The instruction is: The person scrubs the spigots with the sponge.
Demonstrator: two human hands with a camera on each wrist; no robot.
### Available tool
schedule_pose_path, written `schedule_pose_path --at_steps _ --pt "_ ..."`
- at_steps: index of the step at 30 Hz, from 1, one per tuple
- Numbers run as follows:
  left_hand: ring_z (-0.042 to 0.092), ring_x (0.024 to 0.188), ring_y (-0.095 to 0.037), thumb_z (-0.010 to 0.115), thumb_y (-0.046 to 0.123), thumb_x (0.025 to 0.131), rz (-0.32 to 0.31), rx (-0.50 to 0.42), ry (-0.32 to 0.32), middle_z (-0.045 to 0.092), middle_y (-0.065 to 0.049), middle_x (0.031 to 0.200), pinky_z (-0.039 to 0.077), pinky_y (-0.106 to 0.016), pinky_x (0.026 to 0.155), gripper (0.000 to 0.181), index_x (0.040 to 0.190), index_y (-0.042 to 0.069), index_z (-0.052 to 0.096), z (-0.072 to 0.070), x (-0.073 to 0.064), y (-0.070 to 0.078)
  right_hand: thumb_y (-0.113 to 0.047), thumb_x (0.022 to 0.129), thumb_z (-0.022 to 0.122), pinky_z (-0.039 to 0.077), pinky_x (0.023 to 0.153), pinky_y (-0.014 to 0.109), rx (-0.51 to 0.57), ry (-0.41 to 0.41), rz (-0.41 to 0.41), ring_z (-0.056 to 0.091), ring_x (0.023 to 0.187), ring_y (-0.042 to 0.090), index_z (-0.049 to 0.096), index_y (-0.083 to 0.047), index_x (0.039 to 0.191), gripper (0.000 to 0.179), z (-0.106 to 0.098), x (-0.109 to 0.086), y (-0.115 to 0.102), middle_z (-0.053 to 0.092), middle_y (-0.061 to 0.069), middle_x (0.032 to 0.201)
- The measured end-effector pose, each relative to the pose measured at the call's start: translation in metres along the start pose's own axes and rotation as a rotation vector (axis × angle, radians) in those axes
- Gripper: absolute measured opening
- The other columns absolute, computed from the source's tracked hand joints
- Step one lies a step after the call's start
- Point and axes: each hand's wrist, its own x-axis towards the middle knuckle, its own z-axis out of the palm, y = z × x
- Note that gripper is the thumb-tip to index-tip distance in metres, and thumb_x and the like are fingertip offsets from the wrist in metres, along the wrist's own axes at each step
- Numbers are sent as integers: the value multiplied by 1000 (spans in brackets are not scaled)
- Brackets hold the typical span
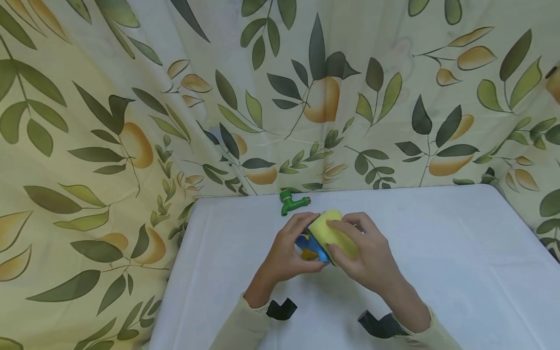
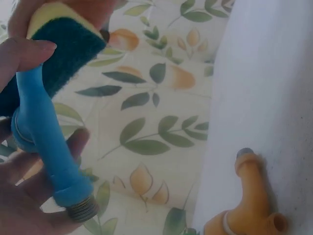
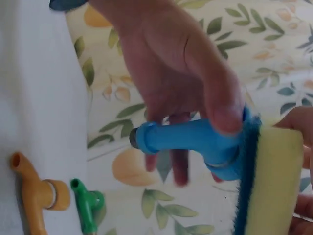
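Observation:
My left hand (image 1: pixel 284 255) holds a blue plastic tap (image 2: pixel 51 142) with a grey threaded end. In the left wrist view its thumb lies across the top of the tap and the fingers are behind. My right hand (image 1: pixel 374 255) grips a yellow sponge (image 1: pixel 337 238) by its soft side. The sponge's dark green scouring face (image 2: pixel 71 49) lies against one end of the blue tap, as the right wrist view also shows. In the head view the sponge and left fingers hide much of the tap.
An orange tap (image 3: pixel 34 196) lies on the white-covered table (image 1: pixel 437 253), mostly hidden behind the left hand in the head view. A green tap (image 1: pixel 292 202) lies near the table's back edge. Leaf-and-fruit patterned curtain (image 1: pixel 376 141) hangs behind and at the left.

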Motion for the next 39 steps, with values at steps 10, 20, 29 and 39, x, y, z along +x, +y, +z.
schedule_pose_path --at_steps 10,20,29,39 --pt "60 119 -20 95 23 71 -44 106 48 47 -4 148 56 -28 99 100 156 21 44 -3 1 2 -22 77 84 58 65 31 -80 -8 64 62 92 17 73 -16 117 42 1 3 -7 59 5 106" --pt "71 97 -12 90 18 79 -195 65 40 58 -4 141 59 -19 85 84 152 13 47 -6 1 8 -22 77 81 56 64 35 -190 83 88 55 89 23 74 -11 114 40 13 0 -12 58 12 103" --pt "66 77 -8 90 13 78 -237 -83 116 70 -7 123 59 -24 68 74 143 21 57 0 -1 1 -21 76 80 55 63 36 -207 96 96 56 87 24 73 -10 112 39 17 1 -16 58 14 101" --pt "57 129 -21 69 9 95 -112 -926 -308 34 -18 161 54 -27 100 83 162 6 19 -18 -10 -39 -18 75 80 58 67 41 -128 161 118 57 89 24 74 -9 111 38 17 -1 -14 58 13 103"
